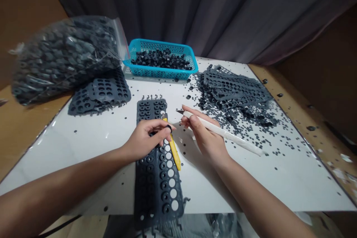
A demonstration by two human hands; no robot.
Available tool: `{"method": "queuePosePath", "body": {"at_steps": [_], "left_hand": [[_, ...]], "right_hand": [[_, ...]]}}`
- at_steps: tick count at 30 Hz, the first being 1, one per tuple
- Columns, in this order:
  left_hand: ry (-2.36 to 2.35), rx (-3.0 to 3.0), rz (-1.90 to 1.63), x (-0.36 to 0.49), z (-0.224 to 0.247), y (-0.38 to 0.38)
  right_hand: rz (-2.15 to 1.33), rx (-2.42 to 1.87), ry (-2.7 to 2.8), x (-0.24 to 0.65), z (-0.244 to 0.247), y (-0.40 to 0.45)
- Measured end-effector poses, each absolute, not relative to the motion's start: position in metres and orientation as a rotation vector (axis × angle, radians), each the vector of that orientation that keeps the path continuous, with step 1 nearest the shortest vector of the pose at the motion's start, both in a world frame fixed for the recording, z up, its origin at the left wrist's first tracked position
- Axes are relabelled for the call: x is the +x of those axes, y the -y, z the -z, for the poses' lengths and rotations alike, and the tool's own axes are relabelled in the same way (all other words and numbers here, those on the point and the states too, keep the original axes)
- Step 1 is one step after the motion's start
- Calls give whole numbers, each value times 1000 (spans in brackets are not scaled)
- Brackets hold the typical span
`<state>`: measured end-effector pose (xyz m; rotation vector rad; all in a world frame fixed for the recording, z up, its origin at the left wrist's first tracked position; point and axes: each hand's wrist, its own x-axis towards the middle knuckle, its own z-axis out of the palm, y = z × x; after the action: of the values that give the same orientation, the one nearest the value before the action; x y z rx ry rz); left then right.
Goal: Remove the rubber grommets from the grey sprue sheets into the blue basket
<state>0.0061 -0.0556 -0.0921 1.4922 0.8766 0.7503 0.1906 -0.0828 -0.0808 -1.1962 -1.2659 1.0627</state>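
My left hand [150,135] pinches a small black rubber ring [169,128] between thumb and fingers. It is above a long dark rubber sheet [150,184] with rows of moulded rings; the right-hand column is mostly open holes. Under my fingertips lies a slim yellow tool [174,152] with a metal tip, slanting across the sheet's right edge. Beside it, my right hand [208,135] grips a craft knife [225,134] with a white wrapped handle like a pen. Its dark pointed blade faces left toward the ring, apart from it.
A blue basket [161,73] of black rubber pieces stands at the back. To its left, a bulging clear bag [67,59] of similar parts rests beside stacked sheets [108,91]. Punched sheets [234,85] lie at right among scattered black discs [245,126].
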Motion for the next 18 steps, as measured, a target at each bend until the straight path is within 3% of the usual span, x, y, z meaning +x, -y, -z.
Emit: {"method": "queuePosePath", "body": {"at_steps": [18], "left_hand": [[-895,1458,-841,7,95,56]], "right_hand": [[-888,-1113,1385,168,72,101]]}}
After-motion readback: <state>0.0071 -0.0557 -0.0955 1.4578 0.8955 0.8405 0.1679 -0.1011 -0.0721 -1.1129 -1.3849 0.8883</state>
